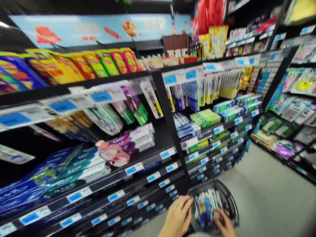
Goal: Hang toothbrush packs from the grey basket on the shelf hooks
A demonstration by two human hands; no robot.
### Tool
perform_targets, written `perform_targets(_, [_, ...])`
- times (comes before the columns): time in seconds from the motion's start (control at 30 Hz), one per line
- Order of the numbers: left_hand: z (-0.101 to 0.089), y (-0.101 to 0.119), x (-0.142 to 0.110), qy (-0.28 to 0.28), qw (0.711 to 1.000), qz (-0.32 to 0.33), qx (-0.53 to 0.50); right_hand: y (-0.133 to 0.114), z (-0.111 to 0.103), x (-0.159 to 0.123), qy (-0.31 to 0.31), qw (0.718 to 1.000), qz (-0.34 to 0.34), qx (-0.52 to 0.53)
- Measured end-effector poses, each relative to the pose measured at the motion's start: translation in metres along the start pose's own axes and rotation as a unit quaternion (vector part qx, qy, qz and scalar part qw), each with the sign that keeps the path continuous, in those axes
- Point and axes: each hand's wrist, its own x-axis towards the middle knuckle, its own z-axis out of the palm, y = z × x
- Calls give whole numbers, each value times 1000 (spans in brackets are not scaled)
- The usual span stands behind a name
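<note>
Low in the view is a black shopping basket (228,194) holding several slim toothbrush packs (205,205) in blue, white and gold. My left hand (179,215) is at the basket's left rim, its fingers bent over the edge. Inside the basket, the fingertips of my right hand (223,222) touch the packs on their right side. Those fingers look stretched and slightly apart, though the picture is blurred. The lower parts of both hands run out of the frame.
A black shelf unit carries toothpaste boxes (206,118), hanging toothbrushes (105,120) and a pink bottle (113,153) near the shelf edge. Colourful snack-like packs (96,64) line the top. To the right are a grey floor (259,184) and another rack of bagged goods (291,108).
</note>
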Motion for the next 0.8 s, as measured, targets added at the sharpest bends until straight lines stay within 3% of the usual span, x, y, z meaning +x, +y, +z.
perform_targets(0.13, [26, 34, -43, -91, 989, -87, -81, 2, 5, -23, -1, 998, 58, 2])
perform_targets(0.23, [33, 36, -60, -134, 977, -115, -115, -1, 8, -28, -16, 995, 97, 29])
perform_targets(0.37, [32, 12, -66, -161, 970, -152, -104, 4, 11, -35, -18, 988, 143, 61])
perform_targets(0.6, [20, -42, -45, -172, 968, -181, -23, 22, 2, -41, 29, 982, 175, 61])
perform_targets(0.8, [23, -47, -35, -190, 968, -156, -48, 33, -5, -32, 82, 976, 200, 37])
